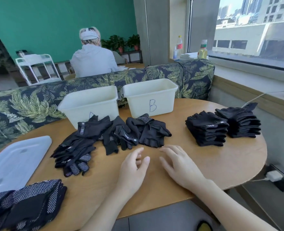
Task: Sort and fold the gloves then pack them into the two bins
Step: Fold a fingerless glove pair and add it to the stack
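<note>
Loose gloves (pixel 121 134) lie mid-frame on the bench (pixel 204 160), just in front of two bins (pixel 151 95); soft, light, floppy, likely best pinched at the cuff. Cuffs mostly point up-frame, long axes mixed. Left hand (pixel 134 169) and right hand (pixel 179 165) hover below them, fingers relaxed, holding nothing.

Matt black cloth gloves (pixel 119 134) with dotted palms lie on a smooth wooden table (pixel 221 160) beside glossy plastic bins (pixel 150 97)
</note>
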Available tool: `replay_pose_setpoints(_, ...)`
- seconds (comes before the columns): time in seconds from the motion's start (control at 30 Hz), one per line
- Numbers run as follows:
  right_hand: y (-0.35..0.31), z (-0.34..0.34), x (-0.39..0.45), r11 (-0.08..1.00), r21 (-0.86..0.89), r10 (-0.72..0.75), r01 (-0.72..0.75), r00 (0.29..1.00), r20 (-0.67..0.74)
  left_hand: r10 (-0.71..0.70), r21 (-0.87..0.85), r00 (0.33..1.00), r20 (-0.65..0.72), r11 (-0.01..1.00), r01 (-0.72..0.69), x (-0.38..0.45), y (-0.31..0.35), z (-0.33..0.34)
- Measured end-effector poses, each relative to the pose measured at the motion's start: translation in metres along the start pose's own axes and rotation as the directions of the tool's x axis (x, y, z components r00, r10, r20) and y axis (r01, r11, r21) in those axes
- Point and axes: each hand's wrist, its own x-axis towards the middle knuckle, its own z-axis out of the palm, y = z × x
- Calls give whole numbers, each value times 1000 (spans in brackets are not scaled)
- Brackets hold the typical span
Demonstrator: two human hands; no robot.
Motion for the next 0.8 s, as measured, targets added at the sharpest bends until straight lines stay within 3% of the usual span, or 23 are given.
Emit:
replay_pose_setpoints(0.27, -16, 22, 35, 982, -183, 82, -54, 985, 149, -58, -3, 992, -115, 998, 58, -12, -26, -36)
replay_pose_setpoints(0.43, -14, 30, 42, 966, -240, 143, -99, 974, 177, -1, 83, 995, -104, 997, 10, -12, -27, -29)
replay_pose_setpoints(0.6, -15, 27, 37, 975, -201, 126, -93, 980, 154, 17, 101, 996, -84, 995, -8, -13, -27, -31)
replay_pose_setpoints(0.8, -35, 16, 5, 999, 7, 44, -44, 997, 59, 34, 83, 996, -88, 996, -27, -11, -29, -31)
